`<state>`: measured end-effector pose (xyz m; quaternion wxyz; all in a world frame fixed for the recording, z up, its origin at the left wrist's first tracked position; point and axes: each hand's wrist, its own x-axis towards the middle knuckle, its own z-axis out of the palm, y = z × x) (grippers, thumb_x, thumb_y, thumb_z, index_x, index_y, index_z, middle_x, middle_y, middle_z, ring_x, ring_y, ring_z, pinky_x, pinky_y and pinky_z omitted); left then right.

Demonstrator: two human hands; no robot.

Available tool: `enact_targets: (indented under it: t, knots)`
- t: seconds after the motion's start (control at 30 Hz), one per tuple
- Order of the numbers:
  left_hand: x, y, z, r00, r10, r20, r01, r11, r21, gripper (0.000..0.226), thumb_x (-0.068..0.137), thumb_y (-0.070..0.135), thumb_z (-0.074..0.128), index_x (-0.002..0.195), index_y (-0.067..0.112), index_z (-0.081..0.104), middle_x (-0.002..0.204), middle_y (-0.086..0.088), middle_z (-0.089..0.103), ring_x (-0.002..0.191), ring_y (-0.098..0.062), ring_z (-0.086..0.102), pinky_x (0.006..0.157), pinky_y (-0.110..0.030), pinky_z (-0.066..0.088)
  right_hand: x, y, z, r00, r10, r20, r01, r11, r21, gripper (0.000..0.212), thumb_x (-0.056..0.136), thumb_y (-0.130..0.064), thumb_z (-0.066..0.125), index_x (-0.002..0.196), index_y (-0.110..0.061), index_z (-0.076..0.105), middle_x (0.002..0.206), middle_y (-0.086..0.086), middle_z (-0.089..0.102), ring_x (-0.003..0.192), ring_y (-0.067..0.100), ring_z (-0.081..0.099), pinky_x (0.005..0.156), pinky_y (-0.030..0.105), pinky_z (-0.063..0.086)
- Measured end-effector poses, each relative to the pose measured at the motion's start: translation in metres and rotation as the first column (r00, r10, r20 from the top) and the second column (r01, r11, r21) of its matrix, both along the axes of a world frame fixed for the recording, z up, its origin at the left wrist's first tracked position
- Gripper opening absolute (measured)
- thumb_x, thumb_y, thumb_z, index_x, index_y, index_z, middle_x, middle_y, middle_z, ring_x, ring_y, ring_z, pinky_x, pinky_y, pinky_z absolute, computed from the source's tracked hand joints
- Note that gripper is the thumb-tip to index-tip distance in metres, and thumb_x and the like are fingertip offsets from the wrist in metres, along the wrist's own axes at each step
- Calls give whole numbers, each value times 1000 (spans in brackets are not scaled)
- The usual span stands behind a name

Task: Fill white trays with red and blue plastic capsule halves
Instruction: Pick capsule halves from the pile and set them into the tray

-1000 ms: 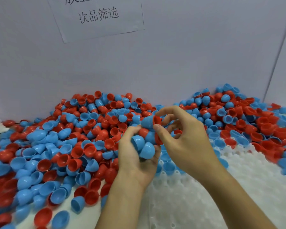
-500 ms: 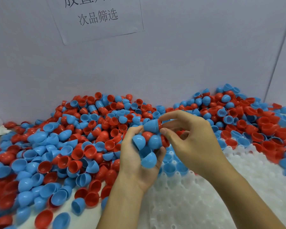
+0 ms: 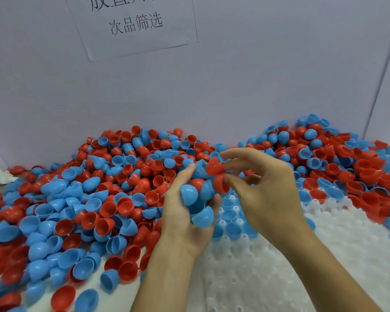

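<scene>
Parting now, R hand red half off

A paper sign with printed Chinese characters is fixed to the grey back wall. A crumpled white scrap is seen at the desk's far left edge.

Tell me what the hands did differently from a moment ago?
The right hand has pulled a red capsule half off the blue half it was joined to, and pinches it a little to the right. The left hand keeps its grip on a handful of blue and red halves. The white tray and the loose pile look unchanged.
</scene>
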<state>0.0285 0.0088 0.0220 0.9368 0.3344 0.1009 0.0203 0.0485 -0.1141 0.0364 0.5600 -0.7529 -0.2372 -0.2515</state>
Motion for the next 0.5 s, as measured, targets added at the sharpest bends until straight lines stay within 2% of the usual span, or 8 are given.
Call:
enact_targets:
  t: [0.07, 0.13, 0.23, 0.27, 0.33, 0.43, 0.5]
  knots:
    - [2, 6, 0, 997, 71, -17, -72, 995, -65, 19, 86, 30, 72, 92, 13, 75, 84, -6, 71, 62, -13, 66, 47, -21, 53, 0, -3, 3, 999, -42, 17, 40, 993, 109, 44, 82, 4, 74, 96, -37, 67, 83, -21, 72, 84, -3, 69, 66, 8, 50]
    - [3, 13, 0, 991, 134, -22, -136, 982, -132, 20, 88, 30, 70, 88, 11, 75, 79, -5, 71, 59, -13, 67, 47, -21, 53, 1, -10, 5, 998, -53, -30, 58, 978, 200, 37, 85, -2, 73, 97, -36, 65, 82, -16, 72, 83, 0, 70, 69, 10, 52]
    - [5, 21, -2, 980, 200, -20, -201, 966, -166, 34, 91, 32, 66, 65, 13, 78, 75, -3, 72, 56, -12, 68, 47, -21, 54, 5, -19, 4, 969, 48, -242, 24, 958, 285, 25, 86, -15, 76, 97, -29, 59, 87, -7, 74, 73, 6, 70, 64, 17, 56]
    - [5, 21, -2, 977, 212, -27, -214, 962, -173, 37, 92, 32, 66, 62, 14, 78, 74, -2, 72, 56, -12, 68, 47, -21, 54, 6, -21, 4, 946, 93, -312, 7, 952, 305, 24, 86, -16, 76, 97, -26, 57, 86, -2, 75, 68, 8, 68, 60, 20, 55]
    - [7, 21, -2, 975, 219, -44, -223, 956, -190, 30, 92, 32, 67, 70, 13, 77, 74, -3, 72, 56, -13, 68, 47, -21, 53, 8, -24, 4, 889, 213, -406, -39, 918, 395, 22, 88, -11, 72, 97, -21, 54, 82, 8, 74, 60, 12, 65, 53, 22, 51]
    - [6, 20, -3, 972, 231, -45, -235, 955, -178, 20, 91, 32, 68, 84, 13, 72, 76, -3, 72, 57, -13, 68, 48, -21, 54, 10, -27, 5, 808, 372, -456, -61, 824, 564, 17, 93, 0, 63, 97, -13, 53, 80, 17, 71, 52, 15, 64, 43, 18, 45]
    - [8, 20, -6, 971, 237, -26, -238, 957, -167, 20, 92, 31, 67, 86, 13, 72, 77, -3, 72, 58, -13, 69, 48, -21, 54, 11, -34, 8, 790, 385, -476, -58, 821, 568, 27, 83, -3, 73, 102, -12, 57, 88, 18, 74, 56, 16, 67, 46, 17, 49]
